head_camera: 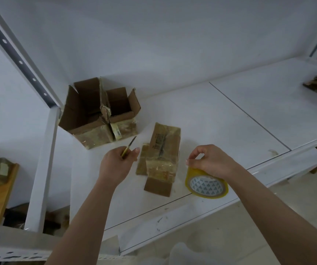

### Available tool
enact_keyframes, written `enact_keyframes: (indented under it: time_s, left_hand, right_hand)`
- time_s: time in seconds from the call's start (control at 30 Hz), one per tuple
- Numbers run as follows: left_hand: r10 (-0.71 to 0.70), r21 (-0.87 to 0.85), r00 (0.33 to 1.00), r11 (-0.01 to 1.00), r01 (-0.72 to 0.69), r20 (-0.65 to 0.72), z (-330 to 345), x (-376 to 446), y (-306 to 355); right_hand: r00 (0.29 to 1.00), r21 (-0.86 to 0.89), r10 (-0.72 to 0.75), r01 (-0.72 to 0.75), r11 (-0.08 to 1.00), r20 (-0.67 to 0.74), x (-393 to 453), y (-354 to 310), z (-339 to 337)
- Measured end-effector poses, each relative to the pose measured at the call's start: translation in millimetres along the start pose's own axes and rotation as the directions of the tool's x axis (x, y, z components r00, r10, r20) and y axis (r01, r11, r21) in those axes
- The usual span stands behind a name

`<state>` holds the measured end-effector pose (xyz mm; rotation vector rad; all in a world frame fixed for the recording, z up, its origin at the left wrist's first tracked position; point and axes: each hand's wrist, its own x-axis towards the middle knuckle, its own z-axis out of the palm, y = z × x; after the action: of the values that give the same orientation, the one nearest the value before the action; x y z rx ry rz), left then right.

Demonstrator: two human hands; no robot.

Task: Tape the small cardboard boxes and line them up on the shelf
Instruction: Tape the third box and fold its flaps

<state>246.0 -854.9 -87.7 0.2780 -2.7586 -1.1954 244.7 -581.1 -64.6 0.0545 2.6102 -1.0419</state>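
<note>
Two boxes (100, 113) stand open and side by side on the shelf (230, 119) well beyond my left hand, and a third box (162, 155) lies between my two hands, already wrapped in glossy tape across its top, with a bare cardboard flap sticking out toward me. My left hand (118, 161) is curled around a small cutter (128, 148), pinched between thumb and fingers, its blade pointing away from me toward the open pair. My right hand (209, 159) rests over the top of the tape roll (206, 184), which stands on edge just beside the near box; my thumb and forefinger look pinched together above the roll, probably on the loose end of the tape, though I cannot tell for sure that I have it. As I judge it, the step in hand is getting a fresh strip ready or trimming one off. To do it well I should draw the tape out taut, lay it flat over that loose flap, and press it down before cutting. The blade should meet the tape close to the box edge, angled away from my right fingers. I should keep the roll upright so the strip does not twist or stick to itself.
</note>
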Motion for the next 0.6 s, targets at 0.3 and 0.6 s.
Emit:
enact_keyframes:
  time_s: [0.3,0.6]
  left_hand:
    - [-0.312,-0.534,0.917,0.746,0.399,0.249,45,-25,-12]
    - [-0.346,-0.429,0.877,0.772,0.468,0.335,47,-28,-12]
  right_hand:
    - [1.0,-0.133,0.023,-0.02,0.991,0.019,8,-5,21]
    - [0.999,-0.143,0.023,-0.02,0.99,0.023,10,-7,22]
